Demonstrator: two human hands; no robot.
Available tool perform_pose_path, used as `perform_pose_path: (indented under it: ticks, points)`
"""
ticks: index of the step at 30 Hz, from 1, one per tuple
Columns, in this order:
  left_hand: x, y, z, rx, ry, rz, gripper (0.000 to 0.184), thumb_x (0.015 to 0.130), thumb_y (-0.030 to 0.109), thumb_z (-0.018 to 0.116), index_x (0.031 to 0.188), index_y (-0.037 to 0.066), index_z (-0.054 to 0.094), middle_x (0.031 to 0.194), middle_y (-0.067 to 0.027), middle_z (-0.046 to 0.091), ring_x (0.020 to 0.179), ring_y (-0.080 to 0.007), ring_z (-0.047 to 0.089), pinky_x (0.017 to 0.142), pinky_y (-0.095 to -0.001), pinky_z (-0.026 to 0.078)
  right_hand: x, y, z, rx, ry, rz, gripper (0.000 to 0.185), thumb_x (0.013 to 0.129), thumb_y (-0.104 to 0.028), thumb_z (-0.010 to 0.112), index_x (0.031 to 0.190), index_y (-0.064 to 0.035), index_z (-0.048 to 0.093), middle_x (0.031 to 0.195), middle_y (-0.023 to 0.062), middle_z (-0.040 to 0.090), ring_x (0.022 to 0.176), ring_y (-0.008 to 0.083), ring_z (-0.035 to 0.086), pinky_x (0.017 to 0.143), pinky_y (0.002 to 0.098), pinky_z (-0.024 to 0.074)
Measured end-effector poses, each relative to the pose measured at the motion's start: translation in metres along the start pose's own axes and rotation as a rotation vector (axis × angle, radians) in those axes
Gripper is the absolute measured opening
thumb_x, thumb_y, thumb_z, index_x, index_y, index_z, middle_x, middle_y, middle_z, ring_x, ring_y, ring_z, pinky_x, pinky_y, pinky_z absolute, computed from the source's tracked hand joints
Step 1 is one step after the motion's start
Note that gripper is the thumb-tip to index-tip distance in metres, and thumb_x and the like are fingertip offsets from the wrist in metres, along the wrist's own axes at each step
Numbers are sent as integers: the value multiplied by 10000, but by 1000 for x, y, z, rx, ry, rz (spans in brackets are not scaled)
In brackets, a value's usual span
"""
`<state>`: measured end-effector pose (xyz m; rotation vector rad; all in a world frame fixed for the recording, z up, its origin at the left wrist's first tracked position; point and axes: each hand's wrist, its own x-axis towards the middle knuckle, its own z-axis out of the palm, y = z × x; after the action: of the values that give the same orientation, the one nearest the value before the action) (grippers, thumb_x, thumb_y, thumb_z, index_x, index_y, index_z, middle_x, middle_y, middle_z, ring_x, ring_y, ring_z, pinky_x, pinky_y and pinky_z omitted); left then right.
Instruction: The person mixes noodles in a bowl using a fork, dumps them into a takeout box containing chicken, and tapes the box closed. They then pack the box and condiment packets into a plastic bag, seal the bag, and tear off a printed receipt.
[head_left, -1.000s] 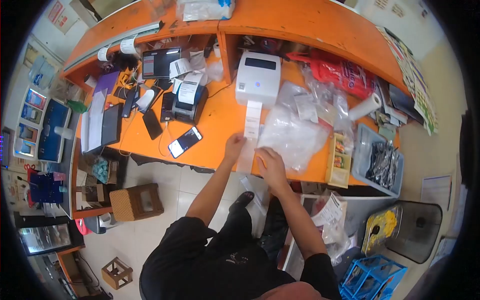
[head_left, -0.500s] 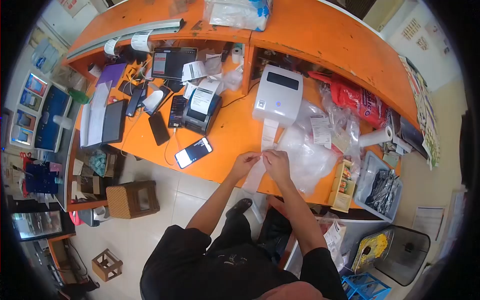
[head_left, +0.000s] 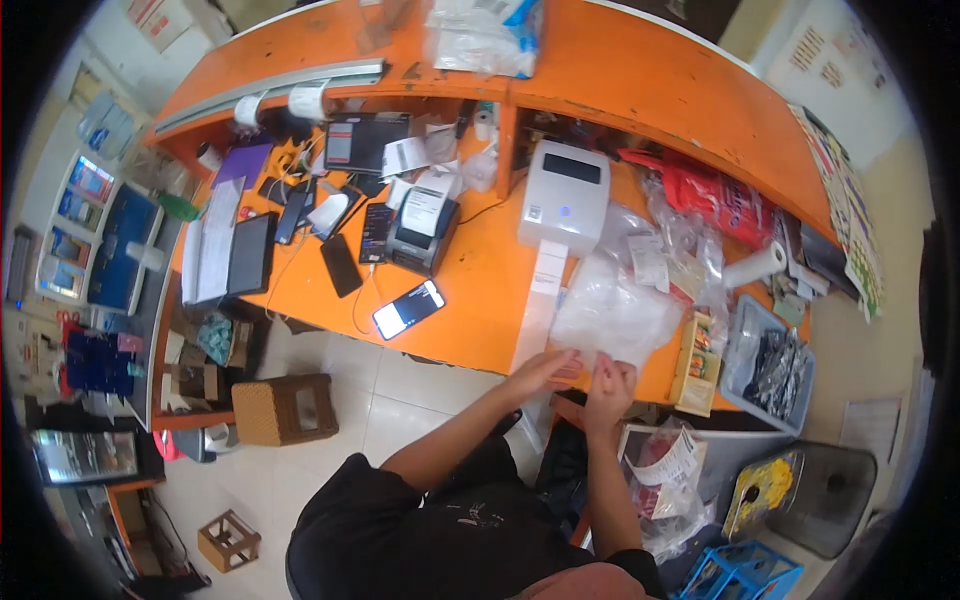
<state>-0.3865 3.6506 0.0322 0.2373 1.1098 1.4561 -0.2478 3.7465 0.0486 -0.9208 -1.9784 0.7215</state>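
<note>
My left hand (head_left: pixel 545 374) is at the table's front edge, fingers stretched toward the right, beside the lower end of the white label strip (head_left: pixel 538 310). Close by on the right, my right hand (head_left: pixel 611 388) has its fingers closed at the near edge of the clear plastic bags (head_left: pixel 615 315). Whether a bag edge or something small is pinched there, I cannot make out. The strip runs down from the white label printer (head_left: pixel 564 198) and lies along the orange table (head_left: pixel 475 300).
A lit phone (head_left: pixel 408 309), a dark phone (head_left: pixel 341 266) and a small black printer (head_left: pixel 424 238) lie to the left. On the right are a narrow yellow box (head_left: pixel 696 366), a grey bin (head_left: pixel 738 378) and a plastic roll (head_left: pixel 755 266). A woven stool (head_left: pixel 285 410) stands on the floor.
Both hands have left the middle of the label strip, moving toward me and right to the table edge by the plastic bags. The left fingers have straightened. The view has shifted slightly.
</note>
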Motion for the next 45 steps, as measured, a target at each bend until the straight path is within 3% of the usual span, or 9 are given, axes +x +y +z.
perform_pose_path:
  ticks: [4, 7, 12, 20, 29, 36, 39, 43, 45]
  points:
    - [13, -71, 32, 52, -14, 111, 358, 1040, 288, 507, 1255, 17, 597, 1135, -62, 650, 1050, -148, 614, 914, -310, 513, -58, 6, -37, -149, 4, -116, 242, 790, -67, 750, 1031, -53, 735, 912, 97, 594, 854, 254, 561, 756, 365, 452]
    - [-9, -91, 58, 172, 23, 123, 289, 1027, 220, 531, 1188, 10, 647, 1085, -76, 658, 953, -151, 623, 857, -277, 515, -80, -32, -103, -57, -37, 142, 419, 779, -108, 774, 1182, -57, 671, 1053, 122, 599, 1002, 281, 566, 845, 369, 476]
    - [-76, -71, 169, 736, -715, 230, 270, 1026, 118, 498, 1196, -24, 653, 1142, -114, 675, 1015, -146, 624, 881, -282, 487, -144, -52, -220, 182, 221, 522, 391, 837, -128, 755, 1202, -33, 651, 1085, 107, 650, 933, 197, 633, 843, 312, 515]
    - [-174, -183, 308, 641, -1152, -192, 458, 989, 23, 512, 1431, 22, 389, 1196, -156, 624, 1041, -160, 632, 888, -275, 523, -298, -80, -342, 62, 818, 810, 152, 870, -55, 722, 1011, -2, 694, 926, 55, 682, 857, 124, 630, 768, 270, 508]
    - [-298, -460, 463, 870, -1671, -518, 386, 1002, 155, 552, 1361, 41, 466, 1227, -107, 606, 1111, -178, 610, 929, -319, 504, -571, -112, -517, -192, 1541, 761, 62, 931, -13, 620, 987, -34, 603, 925, 22, 593, 838, 99, 543, 771, 244, 445]
    - [-305, -720, 533, 1634, -1164, 534, 655, 808, 335, 745, 1348, 64, 492, 1317, -209, 550, 1223, -380, 518, 992, -467, 431, -686, -159, -551, -313, 1733, 844, 61, 932, -40, 617, 965, -30, 567, 927, 44, 552, 805, 112, 512, 742, 247, 437]
    - [-321, -708, 550, 1811, -1151, 571, 615, 804, 344, 734, 1323, 85, 528, 1315, -202, 537, 1256, -372, 465, 1028, -493, 382, -704, -159, -549, -217, 1783, 860, 75, 930, -51, 626, 967, -33, 564, 978, 48, 546, 815, 109, 502, 731, 247, 435]
    - [-297, -717, 544, 1766, -1630, 576, 469, 778, 259, 748, 1199, 97, 623, 1195, -134, 592, 1168, -335, 534, 981, -461, 428, -722, -152, -551, -82, 1735, 901, 78, 926, -46, 631, 976, -45, 572, 1042, 51, 554, 846, 108, 511, 752, 235, 426]
    - [-276, -718, 538, 1462, -1930, 183, 426, 768, 197, 746, 1162, 78, 637, 1154, -128, 629, 1082, -304, 592, 936, -419, 468, -731, -144, -555, -8, 1658, 924, 81, 912, -27, 633, 967, -48, 579, 1062, 59, 569, 899, 118, 527, 799, 242, 424]
